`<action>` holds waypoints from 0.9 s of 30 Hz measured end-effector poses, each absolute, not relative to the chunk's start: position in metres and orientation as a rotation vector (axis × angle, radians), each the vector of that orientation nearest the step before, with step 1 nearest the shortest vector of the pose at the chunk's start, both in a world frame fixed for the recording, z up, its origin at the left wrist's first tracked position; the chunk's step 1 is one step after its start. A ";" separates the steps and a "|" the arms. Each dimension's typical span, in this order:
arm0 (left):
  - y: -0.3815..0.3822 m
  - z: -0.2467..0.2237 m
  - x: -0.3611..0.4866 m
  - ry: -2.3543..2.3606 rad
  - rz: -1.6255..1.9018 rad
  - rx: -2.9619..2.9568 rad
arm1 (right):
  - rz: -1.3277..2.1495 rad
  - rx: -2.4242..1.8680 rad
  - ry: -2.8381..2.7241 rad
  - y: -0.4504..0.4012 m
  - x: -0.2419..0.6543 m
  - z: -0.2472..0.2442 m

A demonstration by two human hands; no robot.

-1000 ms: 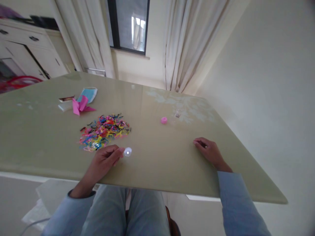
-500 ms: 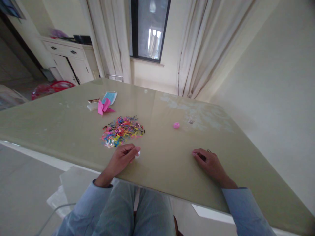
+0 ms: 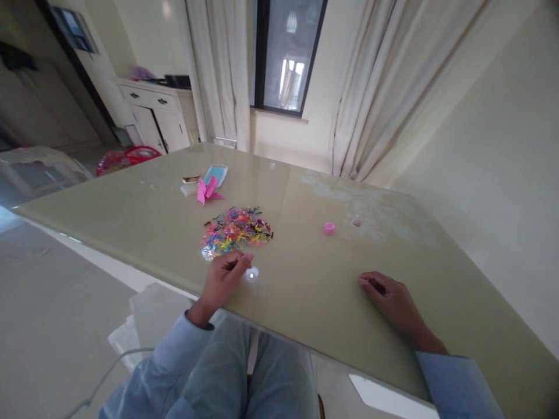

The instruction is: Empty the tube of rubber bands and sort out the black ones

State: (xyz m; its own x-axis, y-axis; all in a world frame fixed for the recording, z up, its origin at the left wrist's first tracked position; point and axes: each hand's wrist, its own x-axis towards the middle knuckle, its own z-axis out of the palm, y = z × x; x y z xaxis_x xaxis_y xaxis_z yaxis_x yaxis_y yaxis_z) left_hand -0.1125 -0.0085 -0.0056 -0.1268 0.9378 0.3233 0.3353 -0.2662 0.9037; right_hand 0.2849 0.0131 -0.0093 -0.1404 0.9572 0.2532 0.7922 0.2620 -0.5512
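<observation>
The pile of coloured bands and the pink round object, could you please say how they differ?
The pile of coloured bands is multicoloured; the pink round object is one colour. The pile spreads wide; the round object is compact. The pile lies near the left hand; the round object lies farther away. Both rest on the table.

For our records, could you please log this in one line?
Left hand: curled, beside multicoloured pile | right hand: curled, apart from pile | grips: contents unclear | pink object: untouched
</observation>
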 end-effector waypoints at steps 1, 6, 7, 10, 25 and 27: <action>-0.009 -0.006 -0.116 1.452 1.425 1.597 | 0.381 -1.578 -1.985 0.013 0.285 -0.009; -0.005 -0.005 -0.150 1.657 1.416 1.617 | 0.369 -1.596 -1.999 0.015 0.286 -0.011; -0.002 -0.004 -0.160 1.704 1.408 1.606 | 0.369 -1.595 -2.005 0.016 0.286 -0.011; 0.013 -0.002 -0.197 1.877 1.383 1.571 | 0.382 -1.606 -2.006 0.016 0.286 -0.010; 0.060 -0.010 -0.249 2.326 0.813 1.782 | 0.425 -1.744 -1.905 0.018 0.286 -0.010; 0.060 -0.009 -0.247 2.327 0.771 1.804 | 0.436 -1.768 -1.890 0.019 0.285 -0.008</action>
